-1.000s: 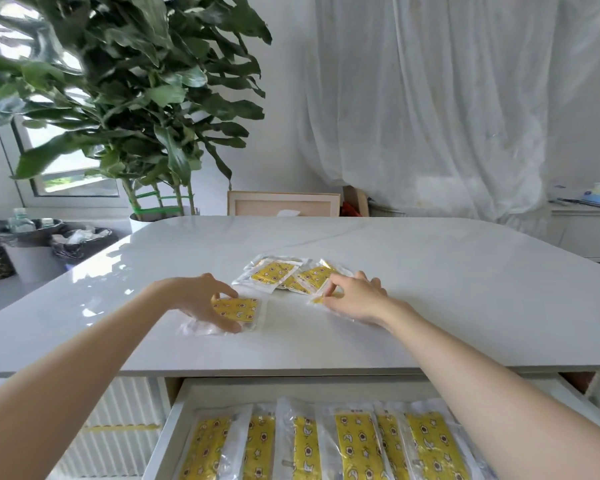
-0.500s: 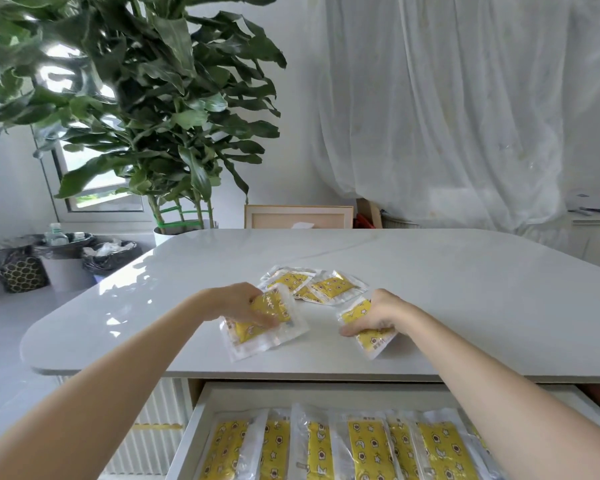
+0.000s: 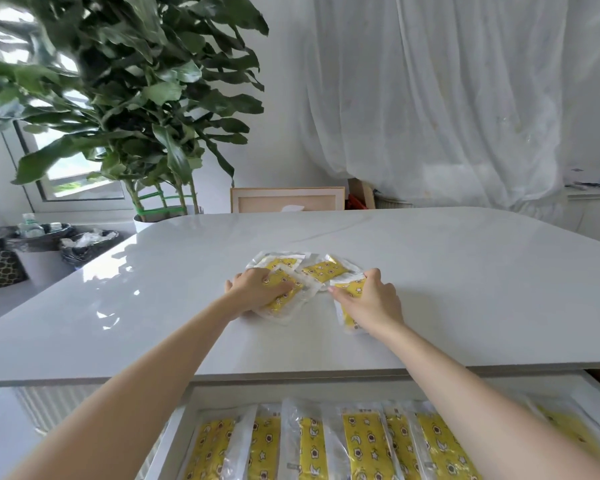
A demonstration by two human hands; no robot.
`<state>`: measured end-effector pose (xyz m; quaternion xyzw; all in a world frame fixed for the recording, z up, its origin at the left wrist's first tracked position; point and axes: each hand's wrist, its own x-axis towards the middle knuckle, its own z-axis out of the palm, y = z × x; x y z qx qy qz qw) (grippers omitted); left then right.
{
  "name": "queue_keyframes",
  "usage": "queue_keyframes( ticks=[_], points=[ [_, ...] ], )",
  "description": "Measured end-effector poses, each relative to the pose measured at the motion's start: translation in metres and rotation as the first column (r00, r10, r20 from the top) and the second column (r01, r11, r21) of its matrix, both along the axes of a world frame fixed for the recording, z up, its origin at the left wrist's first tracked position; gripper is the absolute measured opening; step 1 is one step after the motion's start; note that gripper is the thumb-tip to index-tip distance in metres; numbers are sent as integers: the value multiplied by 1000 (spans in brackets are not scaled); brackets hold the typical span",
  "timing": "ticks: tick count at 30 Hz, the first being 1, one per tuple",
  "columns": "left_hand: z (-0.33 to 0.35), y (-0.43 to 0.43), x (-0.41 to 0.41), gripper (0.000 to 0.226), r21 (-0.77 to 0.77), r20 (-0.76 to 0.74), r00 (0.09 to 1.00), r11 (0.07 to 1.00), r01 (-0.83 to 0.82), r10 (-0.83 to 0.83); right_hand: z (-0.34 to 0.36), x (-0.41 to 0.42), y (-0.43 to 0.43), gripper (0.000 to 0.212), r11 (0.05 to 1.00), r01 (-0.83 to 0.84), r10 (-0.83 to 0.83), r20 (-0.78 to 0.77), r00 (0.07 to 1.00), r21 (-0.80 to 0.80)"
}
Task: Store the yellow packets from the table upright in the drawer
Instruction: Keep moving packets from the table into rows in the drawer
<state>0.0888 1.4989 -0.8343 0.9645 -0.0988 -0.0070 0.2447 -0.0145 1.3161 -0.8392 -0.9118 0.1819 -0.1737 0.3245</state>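
Several yellow packets in clear wrap lie fanned out in the middle of the white table (image 3: 465,289). My left hand (image 3: 257,289) grips one yellow packet (image 3: 284,299) by its left side, fingers curled over it. My right hand (image 3: 369,303) holds another yellow packet (image 3: 347,315), which pokes out below the palm. Two more packets (image 3: 326,270) rest just behind both hands. Below the table's front edge the open drawer (image 3: 174,431) shows a row of several yellow packets (image 3: 364,448) standing side by side.
A big potted plant (image 3: 129,98) stands behind the table's left corner. Lined bins (image 3: 49,244) sit on the floor at the left. A framed board (image 3: 288,199) leans against the curtained wall (image 3: 430,98). A counter (image 3: 593,199) runs along the right.
Both hands picked up a packet each from the table, then moved back toward the pile with the packets still in them. The view shifted as my head moved.
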Motion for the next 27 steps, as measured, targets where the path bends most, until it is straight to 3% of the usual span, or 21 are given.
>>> queue_keyframes(
  ticks=[4, 12, 14, 16, 20, 24, 27],
  points=[
    [2, -4, -3, 52, -13, 58, 998, 999, -29, 30, -2, -1, 1, 59, 1000, 21, -22, 51, 998, 11],
    [11, -4, -15, 59, -12, 13, 999, 999, -40, 40, -4, -6, 4, 58, 990, 49, -62, 97, 993, 132],
    [16, -3, -19, 50, -22, -12, 1000, 1000, -18, 18, -5, -8, 6, 57, 989, 43, -59, 110, 992, 145],
    [18, -2, -20, 39, -68, -45, 999, 997, 22, -26, -4, -9, 7, 55, 981, 39, -65, 133, 989, 189],
    [16, -2, -27, 38, -247, -113, 989, 967, 65, -95, -2, -12, 7, 49, 933, 66, -152, 223, 963, 354],
    [5, -12, -31, 50, -349, -159, 987, 936, -31, -26, 0, -12, 6, 47, 880, 100, -258, 290, 922, 465],
    [2, -21, -36, 68, -224, -126, 989, 969, -103, 76, 0, -12, 6, 48, 865, 87, -263, 299, 917, 494]
  ],
)
